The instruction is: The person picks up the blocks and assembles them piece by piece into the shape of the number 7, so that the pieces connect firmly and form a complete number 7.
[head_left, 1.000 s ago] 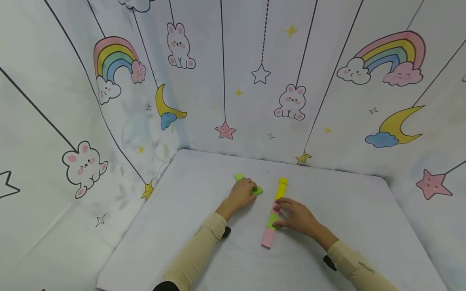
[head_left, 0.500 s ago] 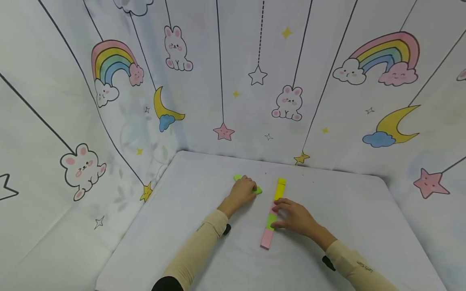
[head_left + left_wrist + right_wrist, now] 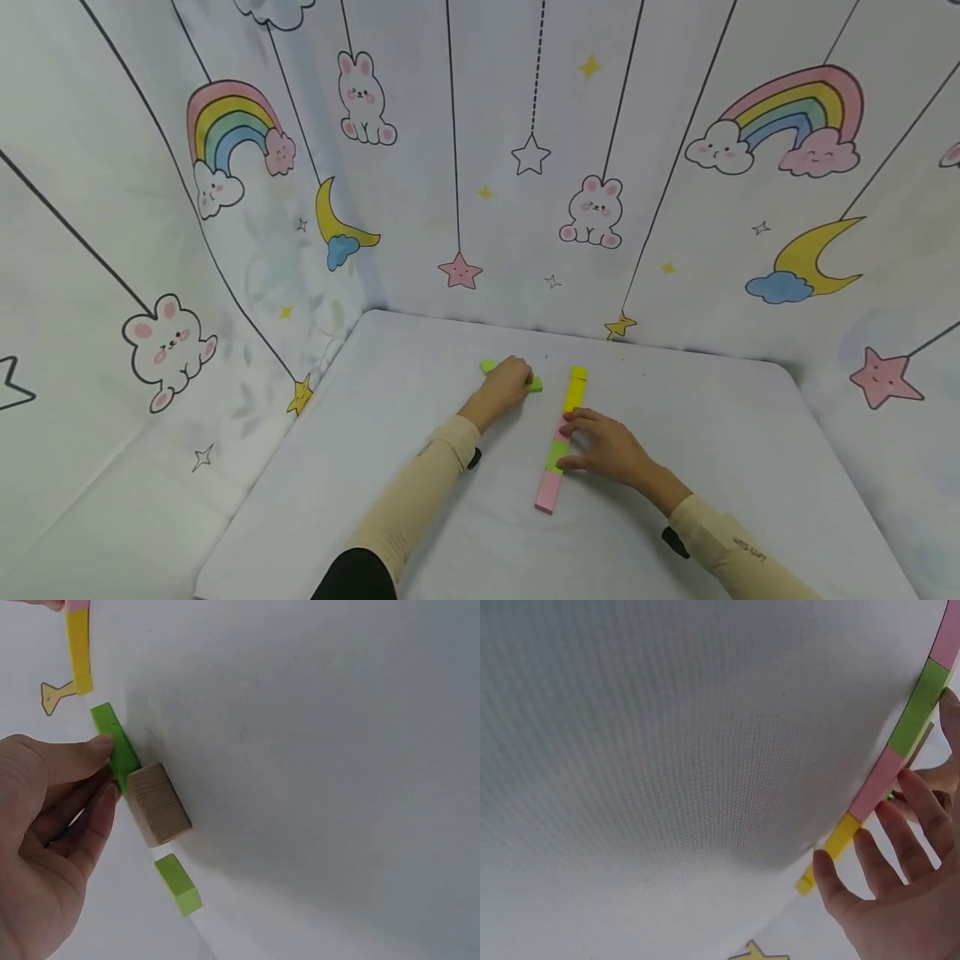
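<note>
My left hand (image 3: pixel 506 385) pinches a green block (image 3: pixel 116 739) between thumb and fingers. Against that block's end is a plain wooden block (image 3: pixel 159 804), hidden behind the hand in the head view. Another green block (image 3: pixel 489 365) lies just beyond. To the right runs a straight row of blocks: a pink block (image 3: pixel 548 492) nearest, then a green block (image 3: pixel 557 456), a second pink block (image 3: pixel 561 427) and yellow (image 3: pixel 574 392) at the far end. My right hand (image 3: pixel 611 450) rests along the row's right side, fingers spread, fingertips at the blocks in the right wrist view.
The blocks lie on a white-covered table (image 3: pixel 712 467) with rounded far corners. Behind it and on the left hang white cloth walls (image 3: pixel 420 192) printed with rabbits, rainbows, moons and stars. A gap separates the left hand's blocks from the row.
The left hand has shifted slightly right and away, together with the green block it pinches. The right hand and the row stay in place.
</note>
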{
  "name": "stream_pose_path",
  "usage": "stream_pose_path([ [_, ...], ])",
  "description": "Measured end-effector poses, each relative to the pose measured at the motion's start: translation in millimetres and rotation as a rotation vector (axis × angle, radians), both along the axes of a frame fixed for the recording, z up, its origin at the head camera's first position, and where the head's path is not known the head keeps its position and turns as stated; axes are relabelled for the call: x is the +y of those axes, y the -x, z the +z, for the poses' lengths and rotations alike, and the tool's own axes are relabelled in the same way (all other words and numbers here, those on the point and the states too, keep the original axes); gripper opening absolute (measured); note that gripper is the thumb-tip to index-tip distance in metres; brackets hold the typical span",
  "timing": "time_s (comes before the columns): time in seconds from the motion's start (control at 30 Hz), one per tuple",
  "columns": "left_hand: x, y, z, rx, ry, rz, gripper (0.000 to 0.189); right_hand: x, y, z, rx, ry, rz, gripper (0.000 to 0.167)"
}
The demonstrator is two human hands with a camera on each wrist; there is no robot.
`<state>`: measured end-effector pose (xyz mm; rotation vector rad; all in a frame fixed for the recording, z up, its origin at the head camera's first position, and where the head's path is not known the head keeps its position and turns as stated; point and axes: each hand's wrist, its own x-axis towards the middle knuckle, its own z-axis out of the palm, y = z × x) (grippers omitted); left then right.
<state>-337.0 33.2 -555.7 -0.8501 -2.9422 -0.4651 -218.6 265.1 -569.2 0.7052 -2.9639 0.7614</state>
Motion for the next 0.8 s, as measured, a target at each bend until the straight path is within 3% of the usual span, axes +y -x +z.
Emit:
stream_pose_path([
  [0.33, 7.0, 15.6, -8.9, 0.066, -0.007, 0.0, 0.016, -0.8, -0.6, 0.7, -0.015, -0.001, -0.011, 0.061],
  [0.8, 12.3, 19.1, -1.2, 0.057, 0.009, 0.005, 0.017, -2.0, -1.3, 2.8, -0.041, -0.002, -0.021, 0.06],
])
